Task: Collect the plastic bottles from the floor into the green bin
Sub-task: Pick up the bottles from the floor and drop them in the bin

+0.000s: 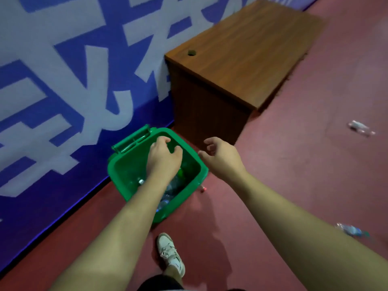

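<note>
Both hands hold nothing, fingers loosely curled, the left hand (163, 158) over the square green plastic bin (126, 164) where crumpled clear bottles (170, 190) lie heaped, the right hand (222, 158) just right of its rim, while two more lie well to the right on the smooth red floor (294, 164), a far bottle (360, 127) and a near bottle (351, 229).

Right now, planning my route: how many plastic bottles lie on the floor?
2: the far bottle right of the wooden desk, the near bottle at lower right. More may hide behind the green bin.
</note>
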Tool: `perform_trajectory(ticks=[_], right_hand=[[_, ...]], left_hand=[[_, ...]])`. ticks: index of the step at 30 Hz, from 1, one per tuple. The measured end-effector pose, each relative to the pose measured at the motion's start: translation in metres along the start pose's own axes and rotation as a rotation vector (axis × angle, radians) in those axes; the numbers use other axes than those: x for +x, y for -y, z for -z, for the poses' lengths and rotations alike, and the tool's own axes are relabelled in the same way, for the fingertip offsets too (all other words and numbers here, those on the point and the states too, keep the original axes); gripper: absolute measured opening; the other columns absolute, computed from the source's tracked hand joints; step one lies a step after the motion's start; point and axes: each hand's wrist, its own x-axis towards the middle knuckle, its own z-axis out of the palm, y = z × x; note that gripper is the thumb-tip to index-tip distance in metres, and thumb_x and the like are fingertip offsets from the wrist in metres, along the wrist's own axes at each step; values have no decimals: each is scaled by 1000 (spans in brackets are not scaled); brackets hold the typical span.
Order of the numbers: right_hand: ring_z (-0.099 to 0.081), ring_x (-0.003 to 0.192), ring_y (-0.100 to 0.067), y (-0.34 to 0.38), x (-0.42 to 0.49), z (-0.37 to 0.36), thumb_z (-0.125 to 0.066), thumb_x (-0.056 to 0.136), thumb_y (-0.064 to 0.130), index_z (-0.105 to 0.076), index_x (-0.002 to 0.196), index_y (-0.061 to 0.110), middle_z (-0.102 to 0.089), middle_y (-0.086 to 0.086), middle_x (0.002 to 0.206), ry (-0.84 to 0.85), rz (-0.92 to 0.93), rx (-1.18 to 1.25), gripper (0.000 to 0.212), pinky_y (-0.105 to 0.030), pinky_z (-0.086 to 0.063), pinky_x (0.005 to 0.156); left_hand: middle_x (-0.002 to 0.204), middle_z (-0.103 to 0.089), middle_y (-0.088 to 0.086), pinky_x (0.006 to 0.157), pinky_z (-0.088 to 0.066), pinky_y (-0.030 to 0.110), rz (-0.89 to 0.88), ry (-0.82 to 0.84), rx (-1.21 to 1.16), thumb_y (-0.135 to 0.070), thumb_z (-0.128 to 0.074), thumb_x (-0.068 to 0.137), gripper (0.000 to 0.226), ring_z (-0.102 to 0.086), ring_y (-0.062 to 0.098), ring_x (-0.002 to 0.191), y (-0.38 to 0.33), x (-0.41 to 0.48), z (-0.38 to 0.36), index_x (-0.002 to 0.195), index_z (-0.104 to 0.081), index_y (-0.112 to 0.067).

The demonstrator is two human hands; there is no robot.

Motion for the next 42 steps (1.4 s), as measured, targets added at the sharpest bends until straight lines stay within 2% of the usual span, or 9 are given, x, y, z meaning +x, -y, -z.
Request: perform_trajectory(ticks=[3, 7, 12, 22, 25, 32, 35, 38, 42], right_hand=[[-64, 108, -18, -62, -47, 50, -66, 85, 43, -60, 129, 28, -68, 2, 120, -114, -27, 74, 47, -39, -52, 95], [-64, 110, -17, -147, -123, 116, -67, 85, 44, -58, 131, 28, -67, 1, 122, -239, -66, 142, 50, -41, -51, 96], [-63, 112, -16, -281, -250, 209, -68, 86, 43, -54, 135, 27, -66, -1, 125, -461, -223, 215, 54, -37, -51, 96], [-61, 116, -14, -493, -448, 312, -71, 84, 41, -54, 137, 27, -66, -2, 126, -762, -586, 310, 57, -36, -48, 98], [-62, 114, -15, -554, -490, 337, -70, 82, 45, -54, 135, 31, -66, 2, 124, -802, -683, 291, 57, -40, -49, 98], [-65, 104, -15, -663, -559, 399, -70, 83, 41, -55, 133, 31, -68, 3, 119, -815, -850, 266, 53, -35, -50, 94], [-66, 102, -17, -699, -569, 422, -68, 86, 40, -55, 133, 27, -68, 1, 121, -802, -890, 264, 50, -34, -51, 91], [-65, 102, -18, -740, -563, 447, -66, 88, 42, -56, 128, 24, -69, 2, 115, -752, -890, 314, 45, -32, -49, 90], [-69, 93, -22, -803, -537, 459, -61, 73, 53, -56, 111, 30, -69, 3, 100, -623, -850, 427, 45, -45, -54, 90]], left_hand=[[124, -55, 7, 91, -41, 31, -87, 36, 0, -31, -55, 90, 40, -54, 23, 109, -44, -57, -50, 128, -51, -16], [120, -58, 10, 91, -40, 30, -237, 69, -4, -30, -57, 89, 41, -55, 25, 110, -97, -142, -125, 125, -52, -13], [120, -59, 9, 97, -40, 32, -388, 246, -11, -30, -58, 89, 41, -54, 26, 113, -178, -284, -239, 125, -51, -12], [124, -58, 8, 84, -34, 23, -720, 618, 38, -26, -55, 90, 37, -54, 23, 112, -284, -516, -438, 124, -51, -11], [124, -57, 7, 85, -35, 24, -734, 711, 36, -25, -56, 89, 38, -54, 21, 110, -302, -566, -494, 124, -51, -12], [119, -58, 7, 95, -45, 39, -707, 838, 73, -26, -57, 86, 38, -55, 25, 107, -344, -653, -593, 122, -52, -13], [118, -59, 8, 96, -45, 40, -671, 813, 88, -28, -58, 86, 38, -56, 26, 106, -358, -671, -618, 120, -53, -14], [114, -59, 7, 86, -42, 30, -591, 733, 86, -25, -57, 87, 35, -56, 26, 103, -369, -679, -646, 120, -54, -14], [115, -58, 12, 84, -39, 30, -468, 596, 64, -25, -60, 87, 36, -55, 29, 102, -361, -691, -670, 121, -55, -13]])
